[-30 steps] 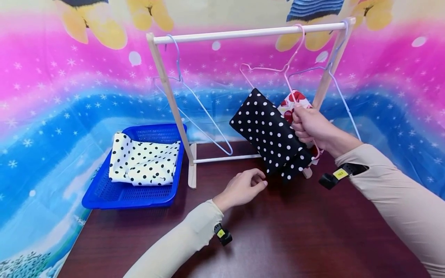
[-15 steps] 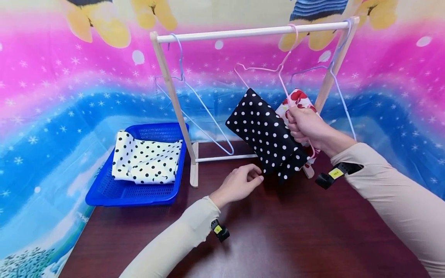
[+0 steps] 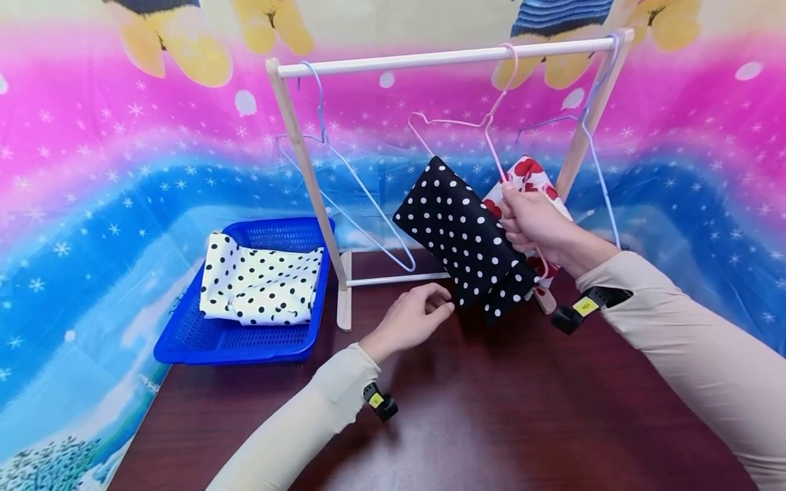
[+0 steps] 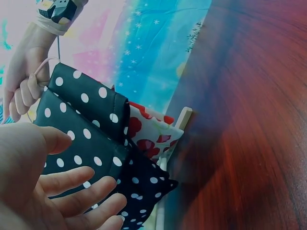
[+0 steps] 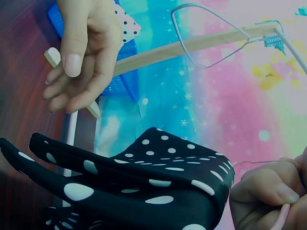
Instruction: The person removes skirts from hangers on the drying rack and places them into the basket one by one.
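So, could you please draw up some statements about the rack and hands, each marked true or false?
1. The right hand grips the pink hanger. True.
2. The left hand grips the white dotted cloth. False: it holds nothing, and the cloth lies in the blue basket.
3. The pink hanger hooks over the white rail. True.
4. The black dotted cloth lies flat on the table. False: it hangs from the pink hanger.
5. The blue basket sits beside the wooden rack. True.
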Demonstrator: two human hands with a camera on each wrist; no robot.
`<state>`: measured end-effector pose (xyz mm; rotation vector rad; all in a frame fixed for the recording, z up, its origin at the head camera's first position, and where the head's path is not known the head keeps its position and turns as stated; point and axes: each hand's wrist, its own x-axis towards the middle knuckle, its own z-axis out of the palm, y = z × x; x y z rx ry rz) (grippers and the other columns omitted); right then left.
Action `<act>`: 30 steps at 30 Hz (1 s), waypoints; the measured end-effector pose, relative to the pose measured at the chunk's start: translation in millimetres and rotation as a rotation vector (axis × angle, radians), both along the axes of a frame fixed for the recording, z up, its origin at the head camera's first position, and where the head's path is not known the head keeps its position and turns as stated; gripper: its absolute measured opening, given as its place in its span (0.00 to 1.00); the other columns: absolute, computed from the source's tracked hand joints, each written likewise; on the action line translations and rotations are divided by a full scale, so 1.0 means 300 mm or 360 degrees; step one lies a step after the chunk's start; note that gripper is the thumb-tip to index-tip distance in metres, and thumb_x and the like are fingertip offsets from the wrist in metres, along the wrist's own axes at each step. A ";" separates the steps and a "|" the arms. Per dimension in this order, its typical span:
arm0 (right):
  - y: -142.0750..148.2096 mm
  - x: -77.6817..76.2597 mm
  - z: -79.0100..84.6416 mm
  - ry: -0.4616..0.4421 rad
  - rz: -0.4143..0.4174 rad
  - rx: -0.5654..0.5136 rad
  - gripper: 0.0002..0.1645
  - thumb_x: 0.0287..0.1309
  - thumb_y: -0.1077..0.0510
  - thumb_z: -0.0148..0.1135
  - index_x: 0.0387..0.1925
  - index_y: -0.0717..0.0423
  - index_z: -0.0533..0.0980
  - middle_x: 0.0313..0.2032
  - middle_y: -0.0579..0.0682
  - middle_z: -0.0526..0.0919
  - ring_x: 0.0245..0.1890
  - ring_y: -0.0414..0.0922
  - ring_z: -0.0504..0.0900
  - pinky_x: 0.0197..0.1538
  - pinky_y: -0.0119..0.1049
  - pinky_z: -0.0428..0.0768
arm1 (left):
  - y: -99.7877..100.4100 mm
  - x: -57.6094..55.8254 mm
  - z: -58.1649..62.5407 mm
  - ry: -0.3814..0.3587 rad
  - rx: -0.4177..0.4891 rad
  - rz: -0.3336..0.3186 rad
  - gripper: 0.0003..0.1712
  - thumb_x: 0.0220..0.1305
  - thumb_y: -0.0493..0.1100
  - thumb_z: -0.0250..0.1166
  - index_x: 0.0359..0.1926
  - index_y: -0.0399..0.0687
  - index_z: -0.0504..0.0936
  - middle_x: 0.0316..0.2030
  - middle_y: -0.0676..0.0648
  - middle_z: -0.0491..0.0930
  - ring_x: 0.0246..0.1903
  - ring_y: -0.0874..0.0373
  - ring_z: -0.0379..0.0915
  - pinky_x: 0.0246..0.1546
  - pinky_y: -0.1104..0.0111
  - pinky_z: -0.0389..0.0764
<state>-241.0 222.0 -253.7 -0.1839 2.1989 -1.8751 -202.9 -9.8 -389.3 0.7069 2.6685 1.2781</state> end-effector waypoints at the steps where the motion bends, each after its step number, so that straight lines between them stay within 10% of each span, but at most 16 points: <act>1: -0.004 -0.001 -0.001 0.0005 -0.0003 0.0005 0.33 0.78 0.37 0.33 0.17 0.48 0.56 0.11 0.38 0.55 0.08 0.35 0.53 0.21 0.38 0.42 | -0.003 -0.001 0.001 0.0001 0.0006 0.0006 0.15 0.72 0.51 0.60 0.54 0.52 0.82 0.43 0.53 0.87 0.40 0.64 0.83 0.46 0.66 0.81; 30: -0.195 -0.011 -0.024 -0.0040 -0.0020 -0.0134 0.34 0.77 0.35 0.33 0.16 0.49 0.56 0.10 0.39 0.55 0.08 0.36 0.53 0.14 0.28 0.52 | -0.062 -0.020 0.011 0.0005 0.0078 0.0095 0.14 0.72 0.50 0.60 0.52 0.50 0.82 0.43 0.51 0.87 0.39 0.62 0.85 0.42 0.68 0.81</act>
